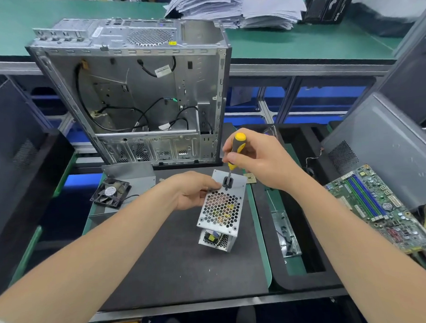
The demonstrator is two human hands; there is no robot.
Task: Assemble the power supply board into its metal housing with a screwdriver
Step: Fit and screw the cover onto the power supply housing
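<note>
Now | left hand (191, 190) holds perforated metal housing (221, 210) | right hand (260, 159) grips yellow-black screwdriver (239, 140)

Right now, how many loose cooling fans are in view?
1. The black fan lies left of the left hand, by a grey metal box. Another could be hidden inside the metal housing that hand holds.

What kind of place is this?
Probably a computer repair or assembly workshop: an opened desktop case stands ahead, a bare motherboard lies at right, a loose cooling fan at left.
</note>
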